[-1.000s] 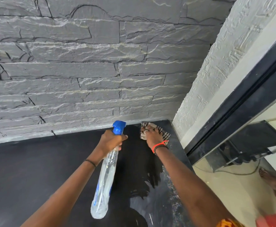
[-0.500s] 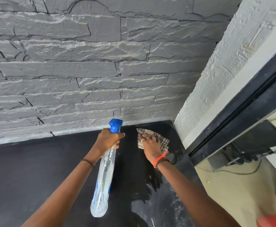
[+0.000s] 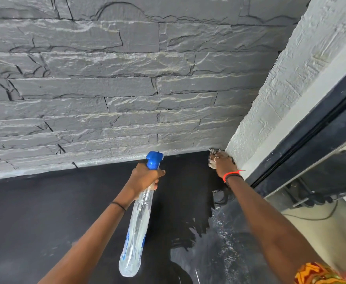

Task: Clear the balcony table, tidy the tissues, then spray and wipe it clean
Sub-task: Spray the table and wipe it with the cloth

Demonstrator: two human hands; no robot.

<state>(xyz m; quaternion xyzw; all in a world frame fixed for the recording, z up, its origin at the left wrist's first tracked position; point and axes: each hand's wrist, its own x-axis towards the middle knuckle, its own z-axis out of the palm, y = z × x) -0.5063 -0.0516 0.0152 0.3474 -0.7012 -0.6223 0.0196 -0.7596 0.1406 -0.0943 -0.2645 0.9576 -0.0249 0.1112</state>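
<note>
Stone wall (image 3: 106, 99) dead ahead, white wall (image 3: 281, 95) closing in from your right, black tabletop (image 3: 45, 212) below; now watch your right grip (image 3: 222, 163), because that's the mover. A second ago it had the cloth (image 3: 211, 158) out on the open surface, short of the corner; half a second ago the cloth lay flatter under your palm; now it's driven right into the far right corner, where the stone wall meets the white wall. Your fingers are bent over the bunched fabric and pressing it down, and most of the cloth is hidden beneath your hand.

Your left grip (image 3: 145, 179) has barely shifted; it's wrapped round the neck of the bottle (image 3: 136, 232), blue nozzle toward the stone wall, clear body hanging back toward you above the tabletop. Whether a finger sits on the trigger, I can't tell.

Wet streaks (image 3: 188, 238) with a ragged edge run down the right side between your arms; the stretch to your left looks dull and dry.

My reading: you're deep in the last step, spray down and wipe under way, and this push finishes the awkward corner; the right end is nearly covered, the larger left part yet to be sprayed and wiped; I'd expect a drag out of the corner next, but that's a guess.
</note>
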